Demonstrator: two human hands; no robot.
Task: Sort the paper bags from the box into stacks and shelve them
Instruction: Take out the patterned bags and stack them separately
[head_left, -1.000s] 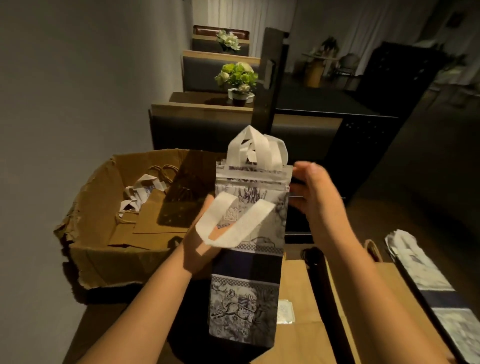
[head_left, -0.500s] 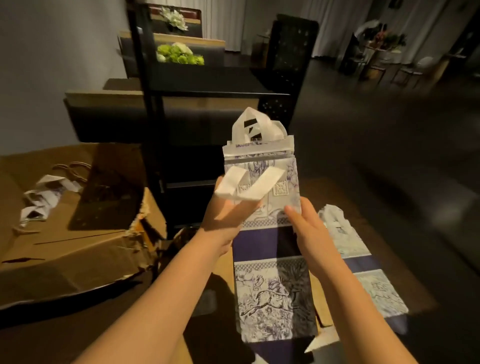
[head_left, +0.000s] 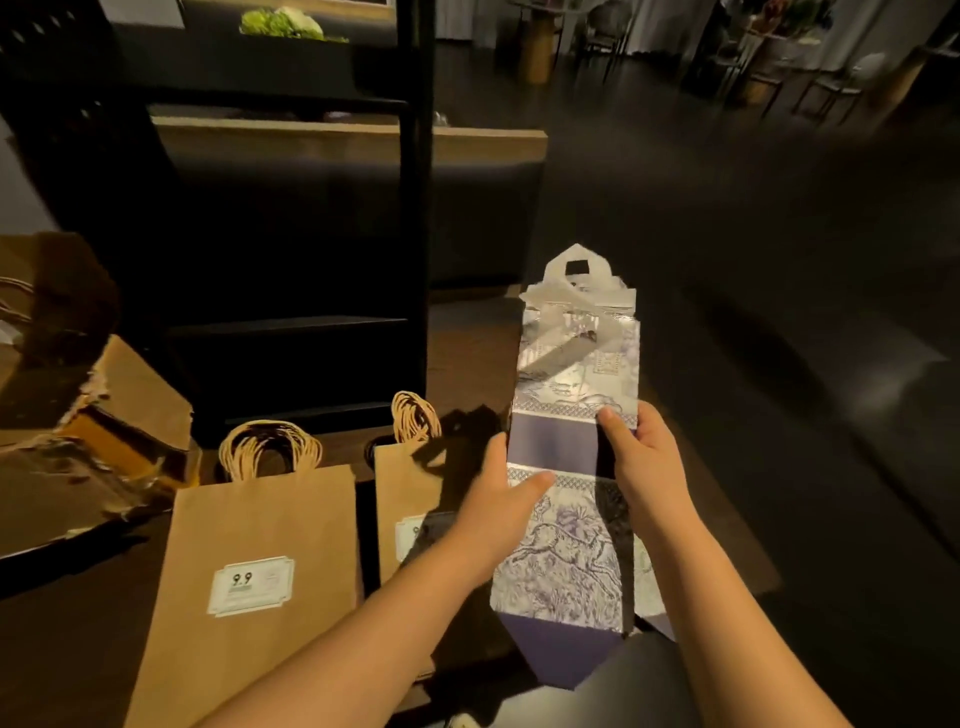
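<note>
A narrow white-and-purple patterned paper bag (head_left: 574, 395) with white handles lies flat and low over the right side of the table, above another bag of the same pattern whose edge (head_left: 649, 582) peeks out beneath. My left hand (head_left: 498, 499) grips its left edge, thumb on top. My right hand (head_left: 641, 462) grips its right edge, thumb on the purple band. A large brown paper bag (head_left: 249, 525) with a 9.9 label lies flat at the left. A narrower brown bag (head_left: 402, 488) lies beside it. The torn cardboard box (head_left: 104, 415) sits at far left.
A black metal shelf frame (head_left: 415, 208) stands behind the table. Beyond it runs a bench back with a wooden top (head_left: 353, 140) and green flowers (head_left: 280, 23). Dark floor spreads to the right, with chairs and tables far back.
Both hands have carried the patterned bag down and to the right, from upright in the air to nearly flat over the matching bag. My view has swung right, away from the box.
</note>
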